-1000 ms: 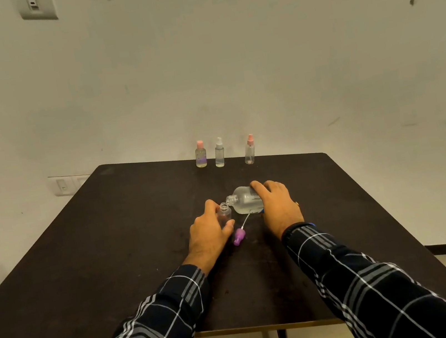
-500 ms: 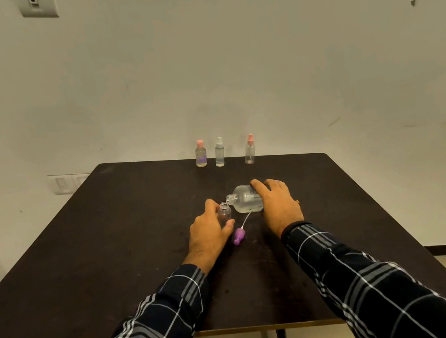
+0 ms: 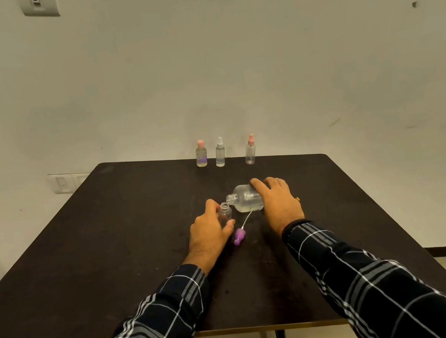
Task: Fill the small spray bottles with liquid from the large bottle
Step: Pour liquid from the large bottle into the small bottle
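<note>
Step in hand: pouring, judged from the large bottle (image 3: 246,201) tipped almost flat with its open mouth just above the open neck of the small bottle (image 3: 225,213).
Left hand: the left hand (image 3: 211,229) had its fingers and thumb curled round the small bottle, holding it upright on the surface (image 3: 111,245).
Right hand: the right hand (image 3: 278,204) had its fingers wrapped over the base end of the large bottle, tilting it toward the left.
Large bottle contents: clear liquid pooled along its lower side; it was not full.
Small bottle contents: the level was too small to read, and no stream showed between the two mouths.
Spray head: the purple spray head (image 3: 239,236), with its white tube, lay on the surface just beside the left hand, off its bottle.
Far row: three capped spray bottles (image 3: 220,153) stood upright near the far edge, well apart from the hands; the two on the left appeared to hold liquid, while the right one was unclear.
Left to do: probably finish this fill, screw the purple spray head back on, and top up any bottle in the row that is short.
</note>
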